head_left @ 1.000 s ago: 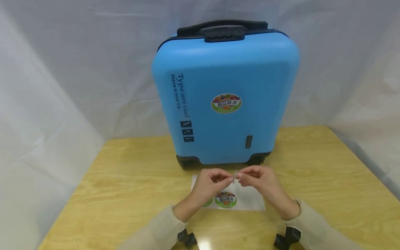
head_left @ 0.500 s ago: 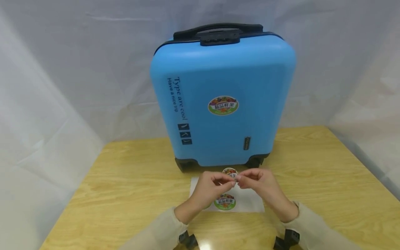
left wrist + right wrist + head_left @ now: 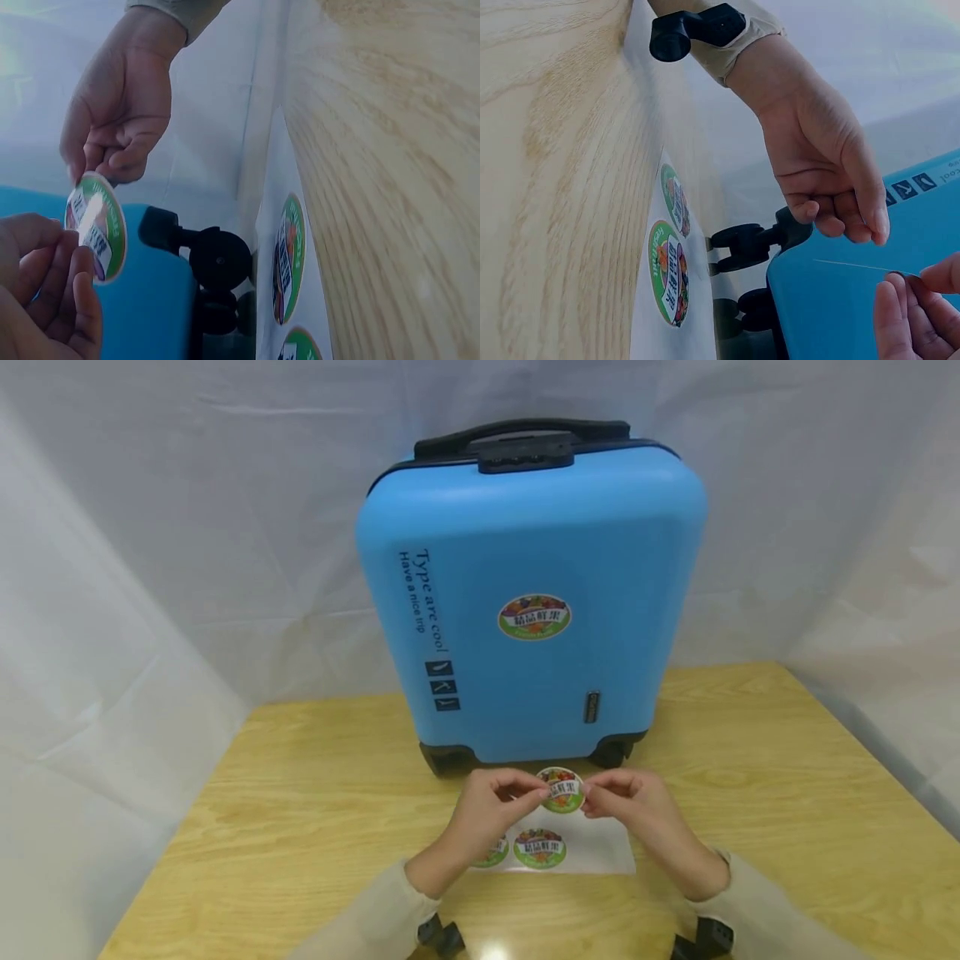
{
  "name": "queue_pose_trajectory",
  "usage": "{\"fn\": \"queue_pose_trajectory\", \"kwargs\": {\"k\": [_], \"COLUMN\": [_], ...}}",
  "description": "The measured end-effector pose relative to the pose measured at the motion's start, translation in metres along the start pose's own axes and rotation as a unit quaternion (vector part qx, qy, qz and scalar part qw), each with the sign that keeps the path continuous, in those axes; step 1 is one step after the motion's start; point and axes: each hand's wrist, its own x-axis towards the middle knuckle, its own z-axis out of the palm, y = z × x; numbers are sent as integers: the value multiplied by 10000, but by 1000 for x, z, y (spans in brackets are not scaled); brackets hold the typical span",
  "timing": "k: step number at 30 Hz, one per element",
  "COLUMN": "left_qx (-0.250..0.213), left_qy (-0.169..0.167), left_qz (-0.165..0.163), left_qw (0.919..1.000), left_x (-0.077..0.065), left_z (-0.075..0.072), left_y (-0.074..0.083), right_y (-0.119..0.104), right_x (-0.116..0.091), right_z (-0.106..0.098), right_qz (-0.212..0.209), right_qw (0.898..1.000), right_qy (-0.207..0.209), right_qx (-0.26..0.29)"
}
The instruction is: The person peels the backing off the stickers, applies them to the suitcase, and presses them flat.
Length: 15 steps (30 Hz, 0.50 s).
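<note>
A round fruit-label sticker [image 3: 562, 789] is held up between the hands, its printed side toward the head camera. My right hand [image 3: 652, 818] pinches its right edge, also visible in the left wrist view. My left hand [image 3: 487, 810] is at the sticker's left side, fingertips overlapping it in the head view. In the right wrist view a gap shows between the left hand [image 3: 821, 157] and the edge-on sticker [image 3: 847, 263]; its fingers are loosely curled. Below lies a white backing sheet [image 3: 600, 852] with stickers [image 3: 540, 848] on it.
A blue suitcase [image 3: 487, 693] stands upright on the wooden table [image 3: 315, 810], just beyond the hands. One matching sticker [image 3: 535, 617] is on its front. A pale cloth [image 3: 150, 527] hangs behind the table and at its sides.
The held sticker has turned from edge-on to face the head camera. My fingertips, close together before, have moved apart, the left hand going left and the right hand slightly right.
</note>
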Motion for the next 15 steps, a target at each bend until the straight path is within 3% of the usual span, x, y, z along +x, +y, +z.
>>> {"fn": "queue_pose_trajectory", "kwargs": {"k": [6,15], "left_qx": [-142,-435], "left_qy": [275,313], "left_qz": [-13,-233], "left_qw": [9995,9983], "left_x": [0,2], "left_z": [-11,-14], "left_y": [-2,-7], "right_y": [0,-2], "right_x": [-2,-3], "right_z": [-3,-4], "right_qz": [-233,-513], "right_qw": [9996,9984], "right_qy": [141,234], "right_qx": [41,99]}}
